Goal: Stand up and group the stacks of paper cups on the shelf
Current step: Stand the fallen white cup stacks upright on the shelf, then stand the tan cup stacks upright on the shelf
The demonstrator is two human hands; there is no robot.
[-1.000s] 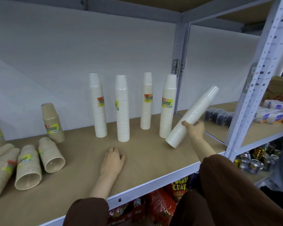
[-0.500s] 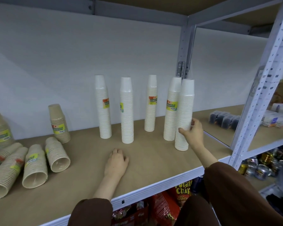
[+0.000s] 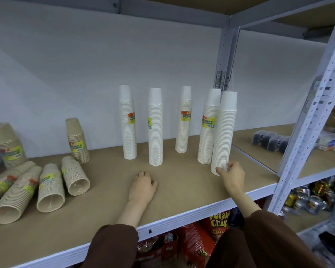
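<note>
Head view, shelf (image 3: 104,219): I see one tan board with a pale front edge carrying all the cups.
White stacks (image 3: 155,128): five tall ones stand upright toward the right end.
Fifth white stack (image 3: 223,132): upright, rightmost and nearest the front edge, just beside its neighbour.
Brown stacks (image 3: 50,188): at the left end, two upright near the back and four lying on their sides, mouths toward the front edge.
Right hand (image 3: 231,175): grip narrow, fingers and thumb curled round the fifth white stack's base.
Left hand (image 3: 143,187): palm down mid-shelf near the front edge, grip loose, holding nothing.
</note>
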